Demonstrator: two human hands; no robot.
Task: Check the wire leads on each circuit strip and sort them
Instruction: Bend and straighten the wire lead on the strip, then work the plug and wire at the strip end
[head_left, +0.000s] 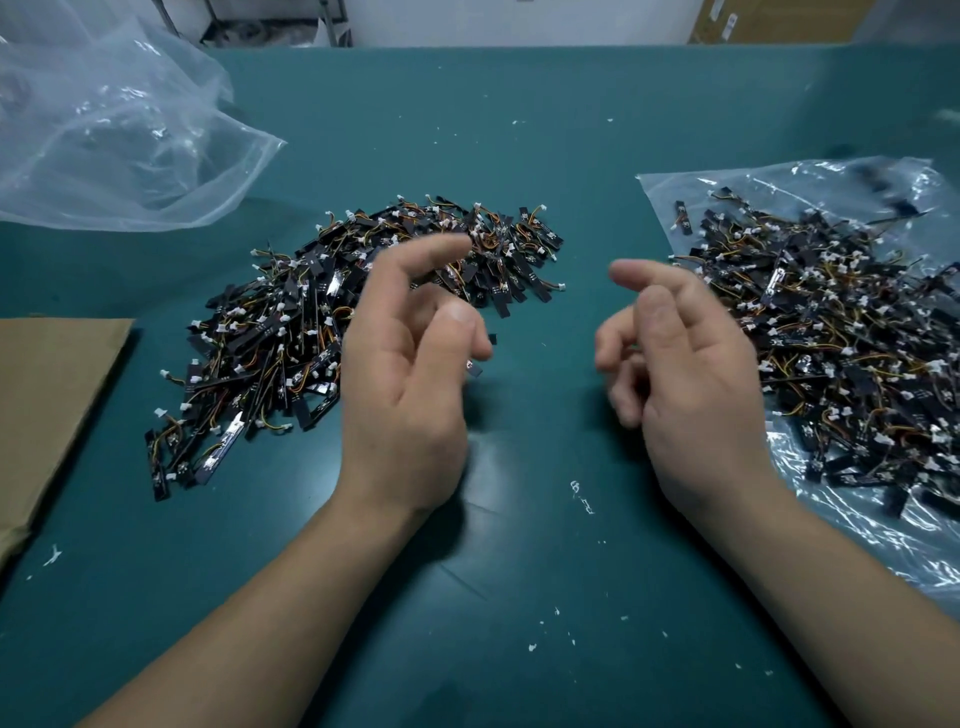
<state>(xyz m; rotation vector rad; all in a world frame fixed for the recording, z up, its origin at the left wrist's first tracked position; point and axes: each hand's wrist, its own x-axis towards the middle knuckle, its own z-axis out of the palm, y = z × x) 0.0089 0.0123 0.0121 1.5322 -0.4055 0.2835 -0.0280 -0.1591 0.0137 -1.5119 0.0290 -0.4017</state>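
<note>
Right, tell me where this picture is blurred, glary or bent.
Head view: motion blur smears both hands, the left hand most at its fingertips; glare streaks the clear bag on the right and the crumpled bag far left; the wide lens bows the table's far edge.

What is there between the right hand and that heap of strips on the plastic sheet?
Nothing visible. The right hand hovers beside the heap of strips on the plastic sheet, with only bare green table between.
</note>
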